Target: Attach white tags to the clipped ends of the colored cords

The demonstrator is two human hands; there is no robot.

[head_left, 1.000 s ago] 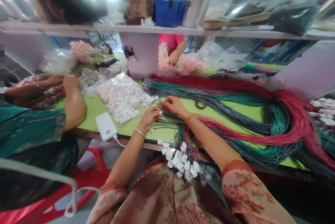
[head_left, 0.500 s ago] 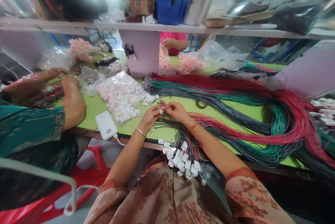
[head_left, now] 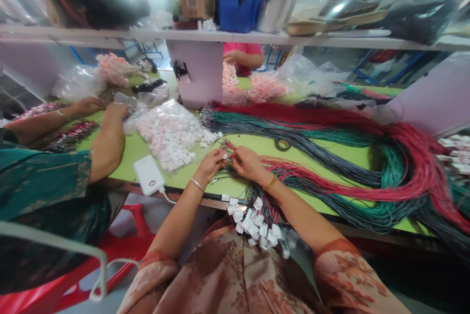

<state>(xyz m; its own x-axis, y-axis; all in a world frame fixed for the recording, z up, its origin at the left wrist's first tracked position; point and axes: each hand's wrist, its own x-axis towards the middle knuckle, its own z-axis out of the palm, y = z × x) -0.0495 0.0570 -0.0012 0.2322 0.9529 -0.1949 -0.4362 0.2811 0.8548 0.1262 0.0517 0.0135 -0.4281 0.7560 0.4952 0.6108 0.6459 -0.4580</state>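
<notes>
My left hand (head_left: 211, 163) and my right hand (head_left: 248, 162) meet fingertip to fingertip over the green table (head_left: 253, 143), both pinched on the end of a thin cord and a small white tag (head_left: 225, 157). Long bundles of red, green and dark cords (head_left: 330, 157) sweep from the middle of the table to the right. A bunch of tagged cords (head_left: 259, 226) hangs over the front edge onto my lap. A clear bag of white tags (head_left: 171, 133) lies just left of my hands.
A white power bank (head_left: 149, 175) with a cable sits at the table's front edge. A tape roll (head_left: 282, 145) lies behind my hands. A person in teal sits at the left, their hands (head_left: 106, 113) on the table. Another person in pink (head_left: 243, 57) works opposite. A shelf (head_left: 235, 37) holds boxes.
My hands have come together and drawn slightly nearer to me, pinching the cord end. The person at the left has reached their hands farther across the table.
</notes>
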